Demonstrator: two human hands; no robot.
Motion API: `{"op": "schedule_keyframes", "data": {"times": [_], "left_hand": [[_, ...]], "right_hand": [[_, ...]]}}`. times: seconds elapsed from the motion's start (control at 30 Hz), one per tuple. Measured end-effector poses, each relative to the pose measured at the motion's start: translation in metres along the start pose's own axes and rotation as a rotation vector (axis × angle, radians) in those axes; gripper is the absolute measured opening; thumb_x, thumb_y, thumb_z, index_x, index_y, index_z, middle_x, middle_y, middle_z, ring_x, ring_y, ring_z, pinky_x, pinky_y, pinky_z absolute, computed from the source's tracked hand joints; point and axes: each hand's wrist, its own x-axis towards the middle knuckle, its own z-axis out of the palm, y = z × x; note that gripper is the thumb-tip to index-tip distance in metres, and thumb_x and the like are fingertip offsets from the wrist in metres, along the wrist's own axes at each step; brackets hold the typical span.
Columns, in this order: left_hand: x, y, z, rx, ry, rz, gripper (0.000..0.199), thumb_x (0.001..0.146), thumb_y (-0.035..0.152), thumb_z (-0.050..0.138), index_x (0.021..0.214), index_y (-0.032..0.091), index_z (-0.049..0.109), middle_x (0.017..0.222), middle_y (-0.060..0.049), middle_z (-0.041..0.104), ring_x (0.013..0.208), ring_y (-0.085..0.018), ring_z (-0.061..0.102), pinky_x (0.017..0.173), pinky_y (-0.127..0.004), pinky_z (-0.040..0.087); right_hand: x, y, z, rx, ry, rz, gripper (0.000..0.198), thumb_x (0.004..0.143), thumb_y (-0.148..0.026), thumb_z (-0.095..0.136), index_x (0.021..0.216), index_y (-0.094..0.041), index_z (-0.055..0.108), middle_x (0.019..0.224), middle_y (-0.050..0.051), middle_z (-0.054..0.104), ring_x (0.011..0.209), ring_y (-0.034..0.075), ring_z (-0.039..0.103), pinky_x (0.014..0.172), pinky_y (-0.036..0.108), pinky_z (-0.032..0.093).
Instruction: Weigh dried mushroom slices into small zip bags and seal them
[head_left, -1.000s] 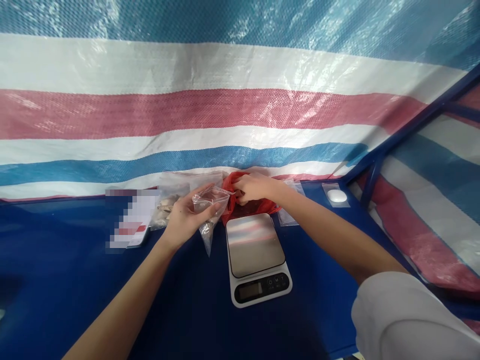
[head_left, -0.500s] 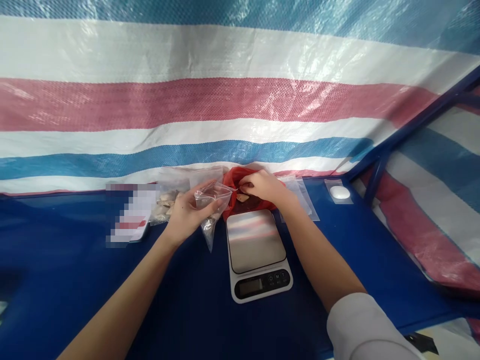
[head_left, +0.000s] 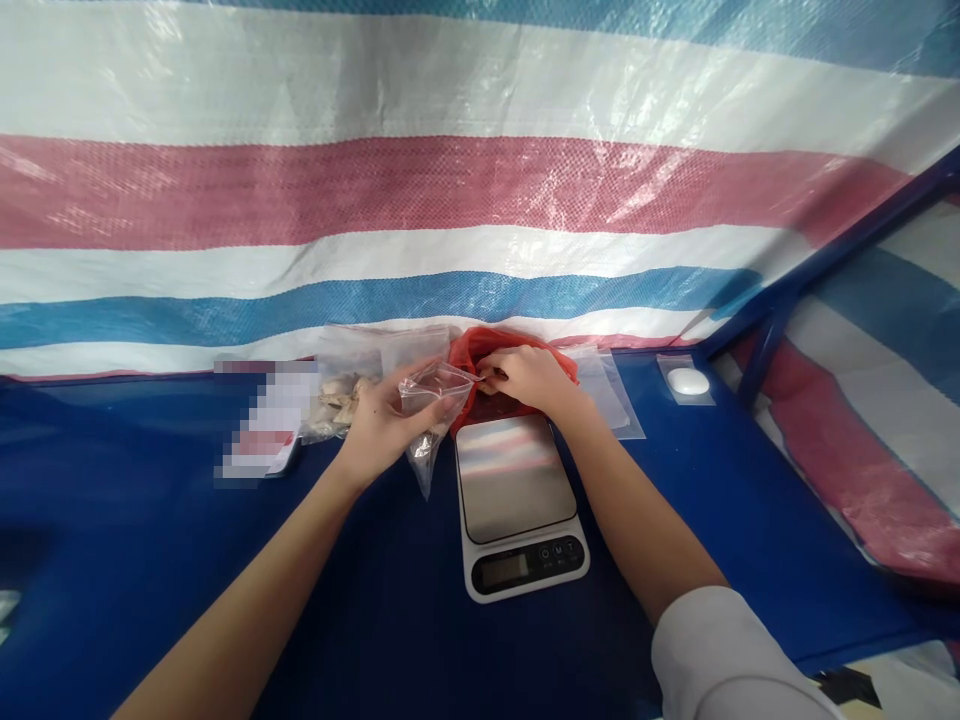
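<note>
My left hand [head_left: 386, 415] grips a clear zip bag [head_left: 426, 450] by its upper part, with the bag's mouth spread and its pointed lower corner hanging down. My right hand [head_left: 521, 375] reaches into the open red plastic bag [head_left: 469, 350] behind the scale. Its fingers are drawn together low in the bag; what they hold, if anything, is hidden. Just in front of the red bag lies a kitchen scale [head_left: 517, 480] with a bare metal plate and a dark display. Left of my left hand rests a clear bag of pale, dried-looking pieces [head_left: 341, 400].
More flat clear bags [head_left: 611, 395] lie right of the red bag. Farther right, a white oval object [head_left: 688, 382] sits on a small clear packet. A partly blurred phone-like object [head_left: 274, 420] is at left. Striped sheeting [head_left: 375, 190] hangs behind the blue table [head_left: 720, 500].
My right fingers have moved lower and closed further inside the red bag. The tan piece that showed beneath them is now covered. My left hand keeps its hold; the view has shifted slightly.
</note>
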Motion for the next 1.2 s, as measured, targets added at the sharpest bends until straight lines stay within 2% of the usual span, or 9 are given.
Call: {"op": "schedule_keyframes", "data": {"times": [0.17,0.37,0.53,0.63,0.73,0.87,0.97,1.2], "left_hand": [[-0.002,-0.003,0.002,0.015,0.006,-0.004,0.077,0.072,0.062,0.081,0.131,0.015,0.066,0.116,-0.013,0.077,0.108,-0.033,0.071,0.097,-0.045,0.059],[-0.002,-0.01,0.004,0.008,-0.007,0.053,0.07,0.073,0.055,0.083,0.13,0.018,0.067,0.117,-0.012,0.076,0.11,-0.033,0.071,0.1,-0.047,0.058],[-0.004,-0.016,0.009,0.004,-0.06,0.129,0.063,0.079,0.044,0.08,0.135,0.019,0.064,0.116,-0.011,0.076,0.108,-0.03,0.071,0.099,-0.047,0.058],[-0.004,-0.018,0.014,0.01,-0.062,0.157,0.065,0.08,0.042,0.08,0.136,0.015,0.062,0.114,-0.013,0.075,0.109,-0.03,0.071,0.098,-0.046,0.058],[-0.005,-0.019,0.019,0.02,-0.062,0.186,0.063,0.08,0.042,0.079,0.134,0.015,0.063,0.116,-0.012,0.075,0.106,-0.029,0.071,0.095,-0.045,0.058],[-0.005,-0.017,0.024,0.043,-0.061,0.261,0.056,0.08,0.039,0.079,0.13,0.018,0.066,0.12,-0.011,0.073,0.106,-0.027,0.071,0.095,-0.043,0.057],[-0.006,-0.015,0.025,0.046,-0.075,0.316,0.051,0.082,0.035,0.078,0.128,0.017,0.067,0.117,-0.01,0.074,0.106,-0.026,0.069,0.098,-0.042,0.054],[-0.008,-0.01,0.025,0.081,-0.105,0.301,0.037,0.083,0.03,0.075,0.118,0.017,0.07,0.109,-0.008,0.075,0.101,-0.025,0.069,0.091,-0.038,0.054]], "right_hand": [[0.001,0.006,0.002,0.083,0.069,0.047,0.024,0.09,-0.023,0.061,0.105,-0.026,0.079,0.101,0.003,0.079,0.091,0.022,0.07,0.076,0.03,0.047],[-0.002,0.018,-0.004,0.477,0.149,-0.021,0.015,0.086,-0.023,0.067,0.093,-0.022,0.08,0.093,0.003,0.079,0.085,0.018,0.071,0.082,0.031,0.052],[-0.012,0.018,-0.026,0.926,0.13,-0.091,0.019,0.081,-0.034,0.074,0.093,-0.019,0.078,0.094,0.004,0.077,0.091,0.019,0.072,0.088,0.036,0.057],[-0.02,0.01,-0.044,1.04,0.121,-0.124,0.024,0.078,-0.034,0.08,0.096,-0.019,0.078,0.099,0.005,0.077,0.094,0.018,0.071,0.09,0.036,0.056],[-0.025,-0.002,-0.055,1.064,0.056,-0.165,0.023,0.078,-0.033,0.081,0.096,-0.019,0.079,0.097,0.004,0.077,0.09,0.017,0.071,0.087,0.034,0.057],[-0.025,-0.017,-0.057,0.999,-0.061,-0.247,0.02,0.083,-0.03,0.076,0.099,-0.019,0.079,0.094,0.003,0.077,0.088,0.017,0.071,0.083,0.032,0.057],[-0.025,-0.025,-0.056,0.85,-0.077,-0.246,0.018,0.085,-0.027,0.073,0.1,-0.019,0.079,0.093,0.003,0.076,0.085,0.016,0.07,0.079,0.029,0.054],[-0.027,-0.039,-0.058,0.623,-0.082,-0.207,0.02,0.085,-0.022,0.072,0.104,-0.019,0.08,0.087,0.002,0.076,0.074,0.013,0.065,0.072,0.027,0.05]]}}
